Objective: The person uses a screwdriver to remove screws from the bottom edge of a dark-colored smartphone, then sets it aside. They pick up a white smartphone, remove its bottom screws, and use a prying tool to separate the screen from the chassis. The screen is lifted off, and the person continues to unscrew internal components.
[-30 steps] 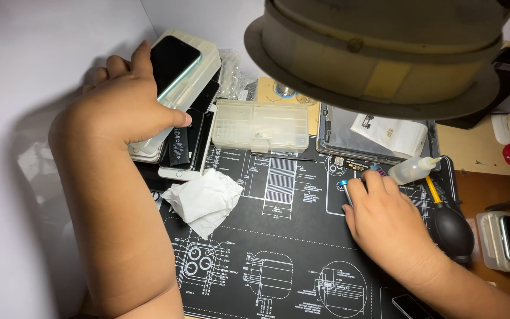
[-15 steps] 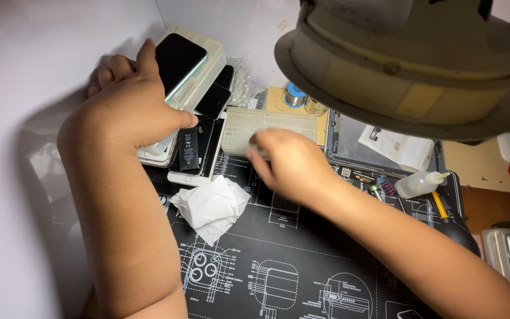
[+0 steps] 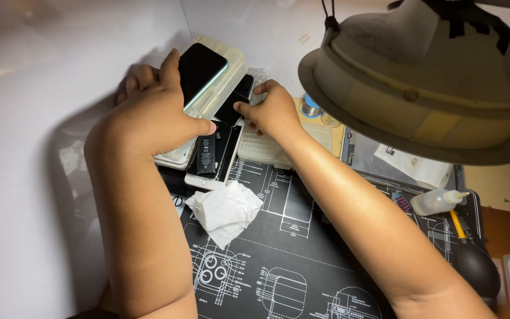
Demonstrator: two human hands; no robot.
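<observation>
Upper left of centre, the left hand is gripping the pale tray carrying a dark-screened phone, thumb pressing on the opened phone below it. Just right, the right hand is pinching the lifted black screen panel. Lower centre, a crumpled white tissue is lying on the black diagram mat. Far right, a small squeeze bottle is resting.

A dark phone screen, rectangular with a pale green edge, lies tilted on a cream block at the counter's far edge. Just right of it a second black screen stands lifted off an opened phone, whose black battery carries a small white label. A white paper packet lies near the right edge.
</observation>
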